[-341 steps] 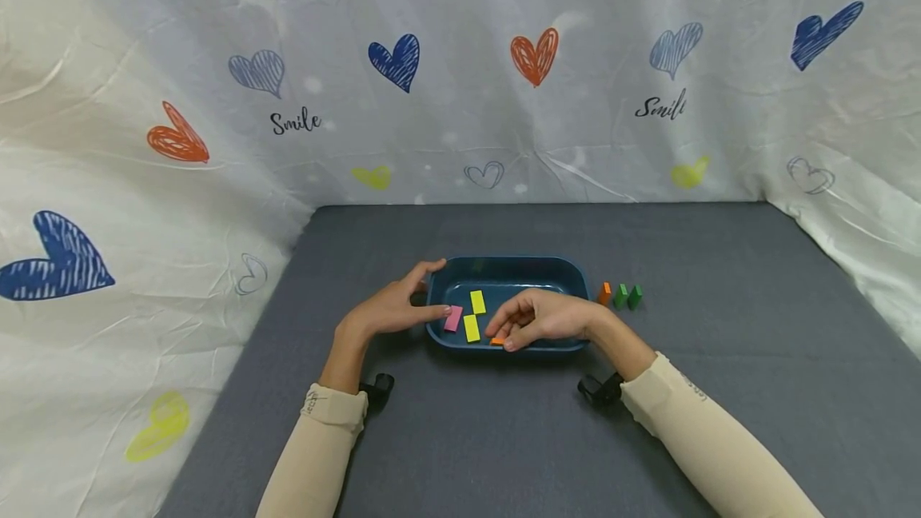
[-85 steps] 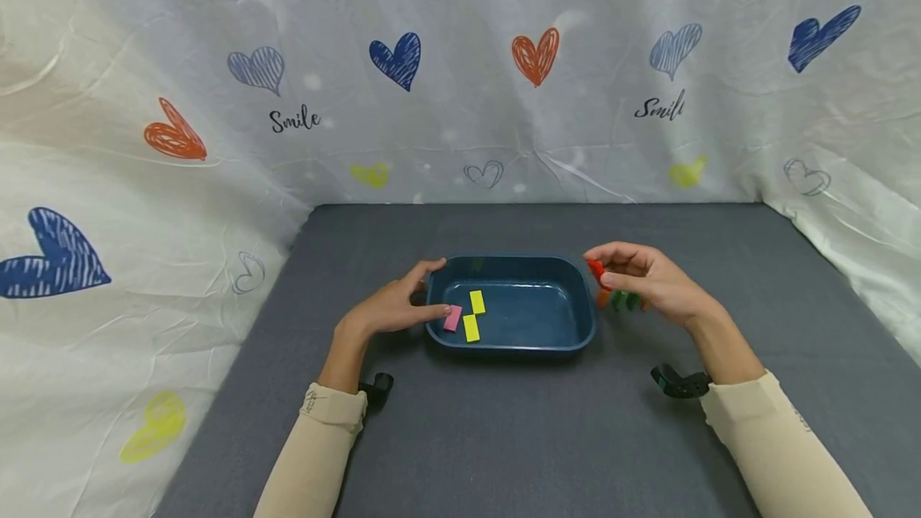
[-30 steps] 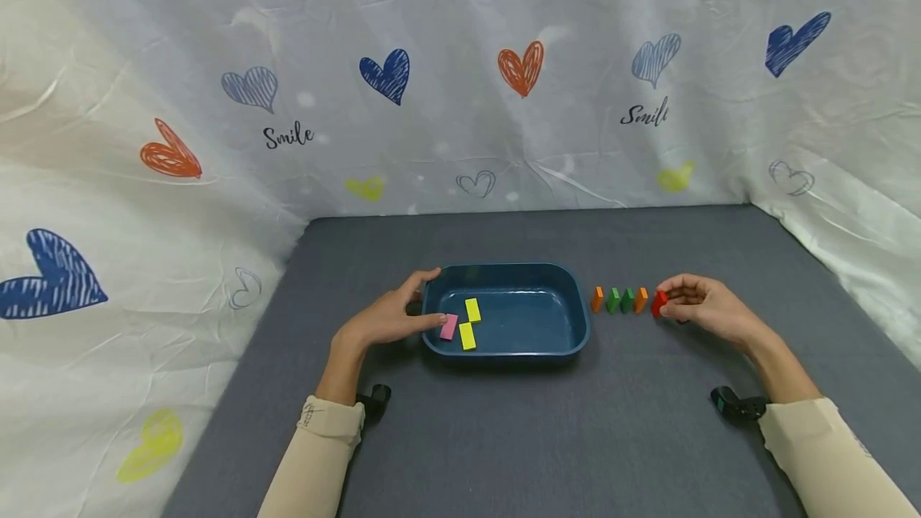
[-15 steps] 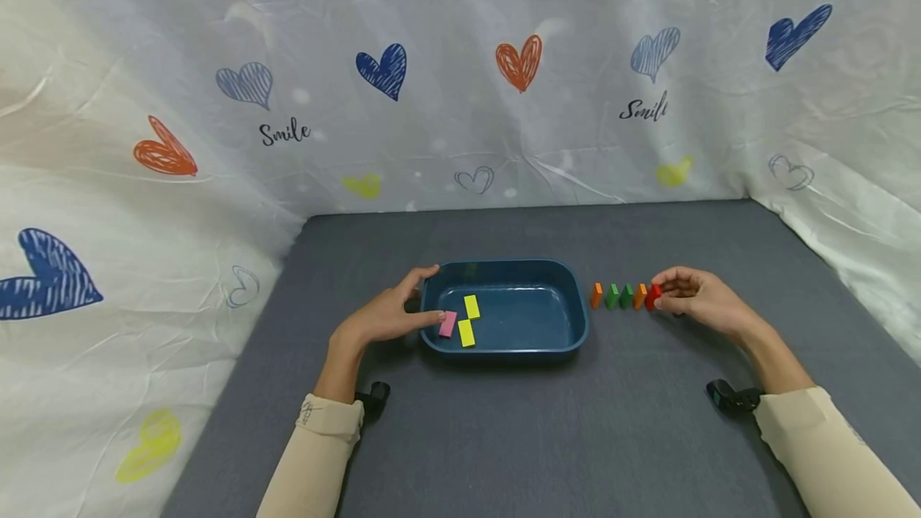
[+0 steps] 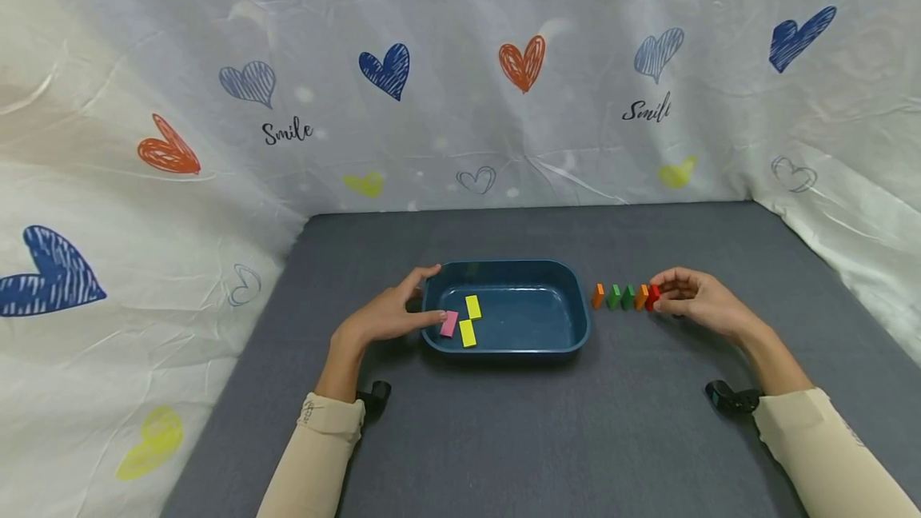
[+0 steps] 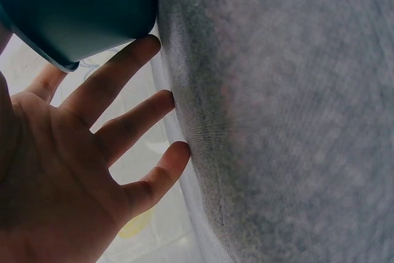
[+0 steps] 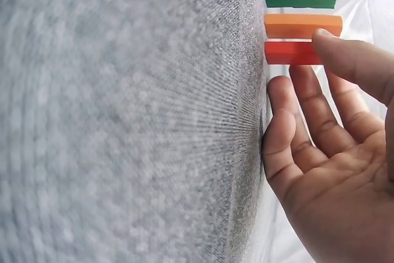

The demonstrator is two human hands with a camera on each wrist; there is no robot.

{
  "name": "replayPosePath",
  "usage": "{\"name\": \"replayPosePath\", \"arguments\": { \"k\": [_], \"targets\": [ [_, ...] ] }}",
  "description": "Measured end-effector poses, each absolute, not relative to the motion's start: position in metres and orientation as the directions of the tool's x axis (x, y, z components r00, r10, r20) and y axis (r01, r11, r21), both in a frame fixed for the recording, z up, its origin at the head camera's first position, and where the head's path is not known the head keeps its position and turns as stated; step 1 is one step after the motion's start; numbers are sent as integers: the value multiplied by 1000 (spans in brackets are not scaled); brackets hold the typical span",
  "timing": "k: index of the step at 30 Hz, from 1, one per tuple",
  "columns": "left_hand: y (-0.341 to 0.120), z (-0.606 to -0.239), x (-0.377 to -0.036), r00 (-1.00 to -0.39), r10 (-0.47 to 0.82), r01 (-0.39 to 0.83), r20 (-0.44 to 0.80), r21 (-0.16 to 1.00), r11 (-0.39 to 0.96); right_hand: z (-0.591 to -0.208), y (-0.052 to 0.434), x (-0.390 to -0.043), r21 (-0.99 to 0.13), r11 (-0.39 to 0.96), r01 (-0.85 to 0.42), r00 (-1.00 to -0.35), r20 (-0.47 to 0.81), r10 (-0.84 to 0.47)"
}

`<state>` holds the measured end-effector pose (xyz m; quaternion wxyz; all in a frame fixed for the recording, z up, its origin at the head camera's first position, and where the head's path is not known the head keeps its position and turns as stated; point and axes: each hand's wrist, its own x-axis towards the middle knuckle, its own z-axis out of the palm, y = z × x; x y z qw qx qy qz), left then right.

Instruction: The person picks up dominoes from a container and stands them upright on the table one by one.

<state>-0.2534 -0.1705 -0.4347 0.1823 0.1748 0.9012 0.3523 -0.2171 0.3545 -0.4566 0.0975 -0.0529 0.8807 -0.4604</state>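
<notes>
The left hand [image 5: 388, 314] holds the left end of a dark blue tray [image 5: 504, 353], its thumb over the rim. In the left wrist view, its other fingers spread along the tray's outer wall and down to the cloth. Inside the tray lie a pink domino [image 5: 449, 324] and two yellow dominoes [image 5: 472, 307]. To the right of the tray, the right hand [image 5: 701, 304] pinches an upright red domino [image 5: 653, 297] between thumb and fingers. It stands at the right end of a row, close beside an orange domino [image 7: 301, 26]. Two green dominoes [image 5: 621, 296] and another orange domino [image 5: 598, 296] continue the row leftward.
Dark grey cloth [image 5: 540, 438] covers the table. A white curtain [image 5: 446, 102] printed with hearts and "Smile" hangs behind it and on both sides. Black wrist devices [image 5: 732, 397] sit under both sleeve cuffs.
An orange domino has gone from the tray to the row. The right hand has brought the red domino to the row's right end and slid it left, closer to the orange one.
</notes>
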Motion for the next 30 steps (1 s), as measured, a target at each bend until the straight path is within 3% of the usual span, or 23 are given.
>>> {"name": "replayPosePath", "arguments": {
  "k": [7,15,30],
  "targets": [
    [-171,-435,-254,-876,434,176,-211,698,694,-449,352,-214,-808,589,-30,-988,-66,-141],
    [-171,-435,-254,-872,442,185,-212,694,696,-423,322,-214,-872,461,-165,-983,110,-144],
    [-170,-435,-256,-881,415,159,-227,684,712,-411,192,-224,-929,272,-252,-895,116,-432]
  ]
}}
